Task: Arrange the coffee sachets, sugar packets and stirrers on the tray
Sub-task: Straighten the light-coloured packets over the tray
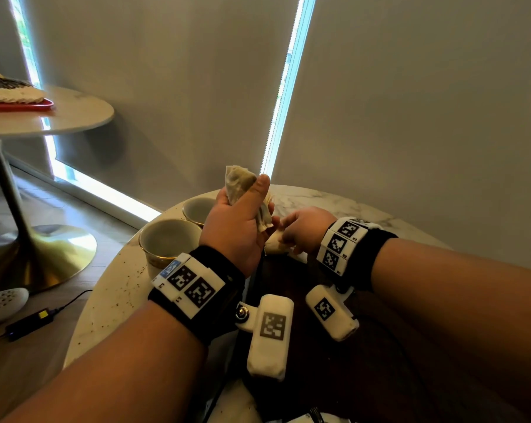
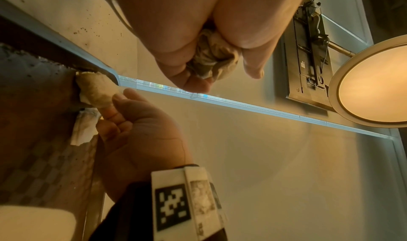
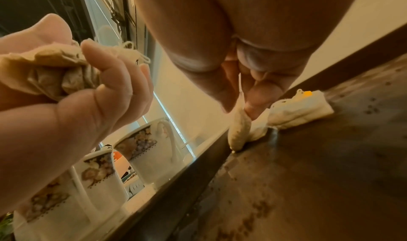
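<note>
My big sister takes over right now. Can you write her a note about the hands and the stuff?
Left hand: grips a crumpled wad of stained sachets, raised above the table.
Right hand: pinches one sachet at the tray's far edge.
A folded sachet lies beside it on the tray. Two cups stand left of the tray.
Done: nothing visibly arranged.
Left: lay out sachets, sugar and stirrers; no sugar or stirrers seen.
</note>
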Demonstrator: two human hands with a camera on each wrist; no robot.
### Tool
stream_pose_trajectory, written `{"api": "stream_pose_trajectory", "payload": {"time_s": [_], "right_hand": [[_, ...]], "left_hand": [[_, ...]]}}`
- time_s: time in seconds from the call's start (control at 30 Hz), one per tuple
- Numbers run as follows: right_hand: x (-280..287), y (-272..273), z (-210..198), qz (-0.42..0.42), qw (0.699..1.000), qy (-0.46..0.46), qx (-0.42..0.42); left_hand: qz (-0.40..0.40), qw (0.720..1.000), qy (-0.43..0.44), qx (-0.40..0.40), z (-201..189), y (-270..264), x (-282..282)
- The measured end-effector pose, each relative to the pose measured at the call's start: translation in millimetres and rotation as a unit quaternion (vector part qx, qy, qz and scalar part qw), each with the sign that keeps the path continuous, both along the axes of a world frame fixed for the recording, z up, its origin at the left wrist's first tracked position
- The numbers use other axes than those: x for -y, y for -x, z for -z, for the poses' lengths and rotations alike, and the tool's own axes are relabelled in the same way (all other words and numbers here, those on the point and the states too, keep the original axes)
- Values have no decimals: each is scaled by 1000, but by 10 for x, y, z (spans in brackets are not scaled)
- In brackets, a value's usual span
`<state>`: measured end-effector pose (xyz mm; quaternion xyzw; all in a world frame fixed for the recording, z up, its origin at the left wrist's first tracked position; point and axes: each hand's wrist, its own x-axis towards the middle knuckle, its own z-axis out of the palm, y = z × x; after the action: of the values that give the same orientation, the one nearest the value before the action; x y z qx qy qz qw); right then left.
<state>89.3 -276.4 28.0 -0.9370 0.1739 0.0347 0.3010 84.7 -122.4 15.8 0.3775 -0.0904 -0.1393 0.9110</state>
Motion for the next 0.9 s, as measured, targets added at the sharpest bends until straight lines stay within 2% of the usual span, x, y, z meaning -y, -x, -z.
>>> {"api": "stream_pose_trajectory", "payload": {"time_s": [0.23,0.33,0.43,0.63,0.77,0.9], "right_hand": [[20,156,-224,-16,996,89,29],[-38,267,-261,-76,989,123,-25],[-123,378,-260,-136,971,179,-83],[-224,379,-168,-177,941,246,-150],[-204,370,-171,-179,947,232,-128],[-50,320,-205,-136,977,164,-5]], "left_hand": [[-7,1000,-5,-5,19,-15,14],[-6,1000,-6,2,21,-18,11],[-1,1000,-1,-2,30,-26,6],[26,1000,13,-6,20,-23,9],[30,999,10,-12,4,-13,19],[38,999,-12,-7,32,-21,17]]}}
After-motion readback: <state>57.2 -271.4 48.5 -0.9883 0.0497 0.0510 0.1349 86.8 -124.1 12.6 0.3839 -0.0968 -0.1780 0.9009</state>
